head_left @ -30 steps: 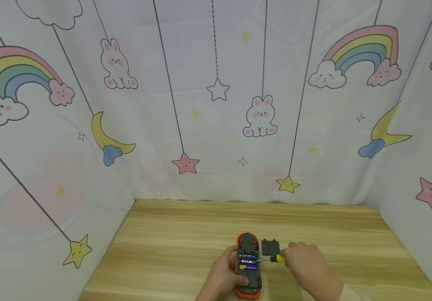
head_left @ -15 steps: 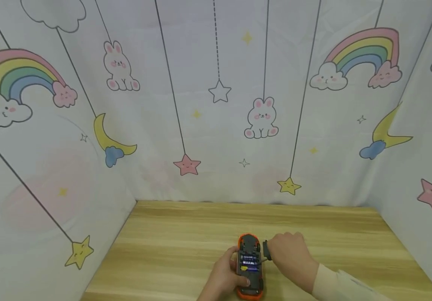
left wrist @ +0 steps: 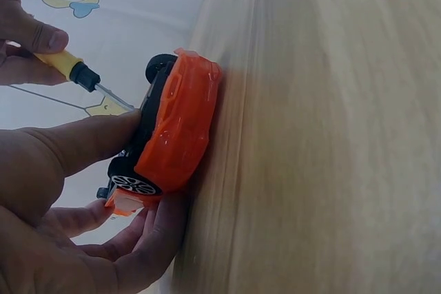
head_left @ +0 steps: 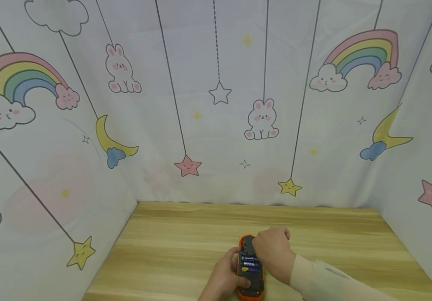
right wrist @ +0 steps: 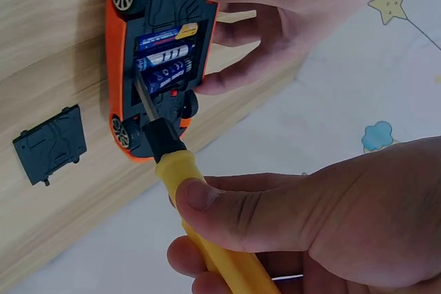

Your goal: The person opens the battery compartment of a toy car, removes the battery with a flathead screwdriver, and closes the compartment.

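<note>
An orange toy car (head_left: 254,288) lies upside down on the table, its dark underside facing up. My left hand (head_left: 224,271) grips it from the left, thumb on the underside and fingers along the side, as the left wrist view also shows. In the right wrist view, its uncovered battery compartment holds three blue batteries (right wrist: 164,56). My right hand (head_left: 274,251) grips a yellow-handled screwdriver (right wrist: 180,170), whose metal tip reaches into the compartment at the batteries' ends. The right hand covers part of the car in the head view.
A dark battery cover (right wrist: 52,144) lies loose on the wooden table (head_left: 171,242) beside the car; in the head view the right hand hides it. White cloth walls (head_left: 216,125) printed with stars, rabbits and rainbows surround the back and sides.
My right hand has moved left and away from me with the screwdriver, from beside the car to over its far right side. The left hand and car stay in place.
</note>
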